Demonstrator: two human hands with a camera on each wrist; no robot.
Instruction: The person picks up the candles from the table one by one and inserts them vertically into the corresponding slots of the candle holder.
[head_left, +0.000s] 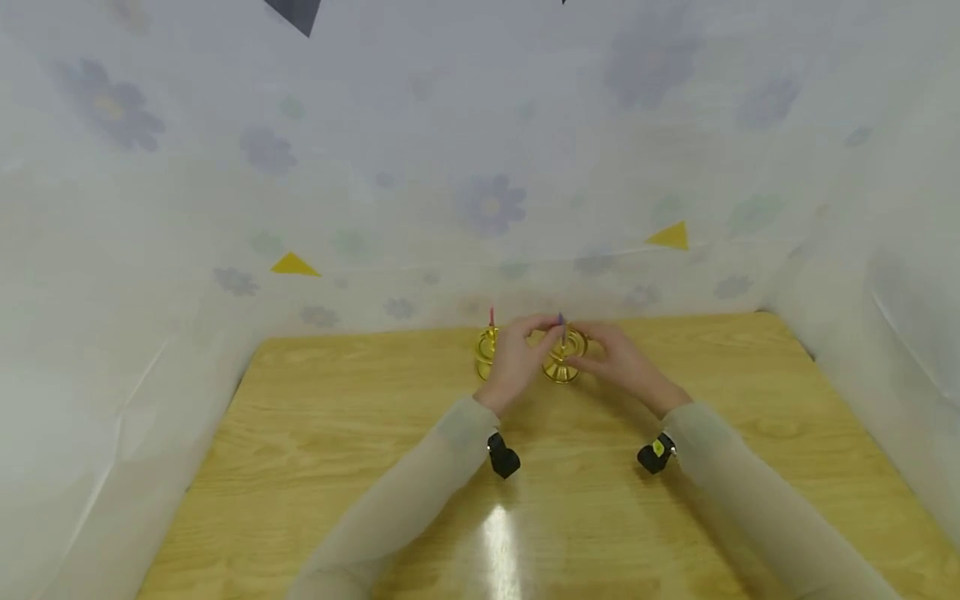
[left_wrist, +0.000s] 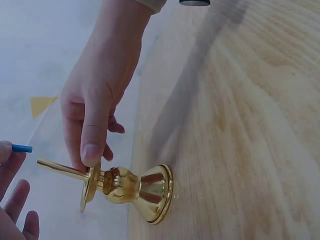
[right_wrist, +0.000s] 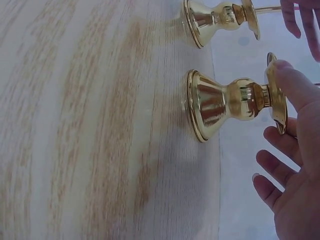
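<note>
Head view: two polished brass candlesticks (head_left: 564, 354) with flared round bases stand near the table's (head_left: 337, 433) far edge. Left hand (head_left: 517, 358) pinches one's drip pan; right hand (head_left: 618, 358) pinches a blue candle (left_wrist: 22, 148).

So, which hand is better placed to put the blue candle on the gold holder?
Left, I think: the left hand holds the blue candle near the gold holder, and the right hand grips its dish.
</note>
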